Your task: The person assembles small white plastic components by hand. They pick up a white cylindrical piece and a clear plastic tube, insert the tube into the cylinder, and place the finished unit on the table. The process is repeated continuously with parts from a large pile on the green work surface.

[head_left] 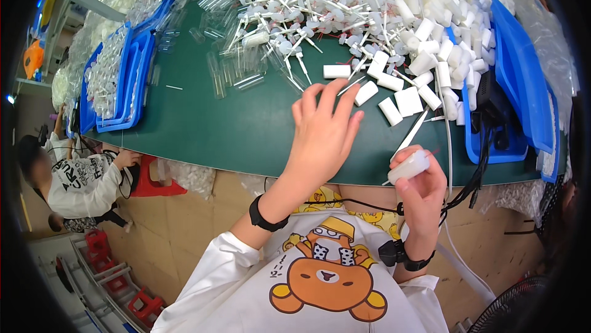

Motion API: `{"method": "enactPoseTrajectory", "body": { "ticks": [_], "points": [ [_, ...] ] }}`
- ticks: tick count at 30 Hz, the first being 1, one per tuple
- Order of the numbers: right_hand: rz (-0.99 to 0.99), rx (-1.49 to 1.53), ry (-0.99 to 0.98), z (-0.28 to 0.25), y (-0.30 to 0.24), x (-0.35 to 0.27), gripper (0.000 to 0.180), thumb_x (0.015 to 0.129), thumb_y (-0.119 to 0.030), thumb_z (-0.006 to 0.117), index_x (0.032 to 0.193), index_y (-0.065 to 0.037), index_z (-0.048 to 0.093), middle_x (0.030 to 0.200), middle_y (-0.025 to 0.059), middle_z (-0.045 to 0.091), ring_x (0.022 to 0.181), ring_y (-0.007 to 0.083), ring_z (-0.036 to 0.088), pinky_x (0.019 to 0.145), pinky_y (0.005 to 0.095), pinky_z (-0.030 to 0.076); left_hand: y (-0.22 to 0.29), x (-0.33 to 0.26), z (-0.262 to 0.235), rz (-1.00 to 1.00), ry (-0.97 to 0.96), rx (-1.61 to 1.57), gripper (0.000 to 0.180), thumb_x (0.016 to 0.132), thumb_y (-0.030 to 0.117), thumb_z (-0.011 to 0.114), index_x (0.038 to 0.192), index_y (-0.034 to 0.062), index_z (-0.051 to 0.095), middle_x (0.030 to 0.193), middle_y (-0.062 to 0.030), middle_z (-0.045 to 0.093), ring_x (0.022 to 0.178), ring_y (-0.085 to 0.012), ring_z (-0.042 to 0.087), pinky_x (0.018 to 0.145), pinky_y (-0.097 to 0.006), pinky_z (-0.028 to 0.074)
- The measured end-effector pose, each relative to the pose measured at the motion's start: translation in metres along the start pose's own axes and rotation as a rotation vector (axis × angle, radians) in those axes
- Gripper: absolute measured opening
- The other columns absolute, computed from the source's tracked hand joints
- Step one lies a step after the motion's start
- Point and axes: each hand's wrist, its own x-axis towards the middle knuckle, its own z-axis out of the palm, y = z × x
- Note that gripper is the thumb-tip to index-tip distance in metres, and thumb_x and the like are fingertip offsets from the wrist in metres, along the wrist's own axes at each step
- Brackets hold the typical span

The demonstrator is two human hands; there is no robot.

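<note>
1. Closest to the camera is the person's white shirt [320,284] with a brown bear picture on the front.
2. Each wrist has a black band [266,217] on it.
3. The right hand [422,191] is low, by the near edge of the green table [203,123]. Its fingers are curled shut around a small white cap [409,166]. A thin white tube [411,139] pokes out past the cap, up toward the pile.
4. The left hand [323,133] is over the table, a bit farther out. Its fingers are spread wide and point at the pile. It holds nothing. Its fingertips are just beside one loose white cap [336,71] and a thin pump stem [352,85].
5. Just past the left hand, more white caps [406,102] lie here and there on the green top.
6. Farther back is a big heap of white pump parts with thin stems [289,12]. Clear little tubes [237,77] lie to the left of it.
7. On the right, more white caps sit heaped by a blue tray [520,74]. Black cables [480,173] hang down over the table edge there.
8. On the left side of the table are stacked blue trays [136,80] full of clear parts.
9. Far off at the left, down by the floor, another person [80,182] in a white printed shirt sits beside a red stool [154,182].
</note>
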Motion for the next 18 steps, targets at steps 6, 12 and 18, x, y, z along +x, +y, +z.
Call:
{"method": "enactPoseTrajectory", "body": {
  "ticks": [6,12,18],
  "points": [
    [0.012,-0.012,-0.028,0.002,0.001,0.002,0.031,0.071,0.011,0.064,0.1,0.002,0.056,0.101,0.0115,0.055,0.094,0.0172,0.055,0.082,0.0296,0.045,-0.013,-0.002,-0.001,-0.019,0.115,0.066,0.016,0.078,0.012,0.065,0.09,0.0059,0.055,0.098,-0.0052,0.053,0.097,-0.0266,0.046,0.084,-0.039,0.032],
    [-0.041,-0.179,0.045,0.01,0.006,0.007,0.031,0.07,0.011,0.066,0.098,0.001,0.056,0.099,0.0111,0.057,0.094,0.0182,0.057,0.082,0.0297,0.047,-0.015,-0.01,-0.015,-0.148,0.017,-0.117,0.025,0.076,0.007,0.068,0.098,0.0041,0.057,0.096,-0.0086,0.048,0.087,-0.0244,0.05,0.076,-0.036,0.04],
    [-0.293,-0.291,0.031,0.019,-0.003,0.018,0.031,0.068,0.011,0.068,0.095,0.001,0.057,0.096,0.0127,0.059,0.09,0.019,0.059,0.076,0.0293,0.048,0.005,-0.026,-0.053,0.013,-0.245,-0.622,0.031,0.081,0.004,0.061,0.112,0.0033,0.056,0.109,-0.0111,0.048,0.091,-0.0191,0.053,0.074,-0.029,0.046]
  ]
}}
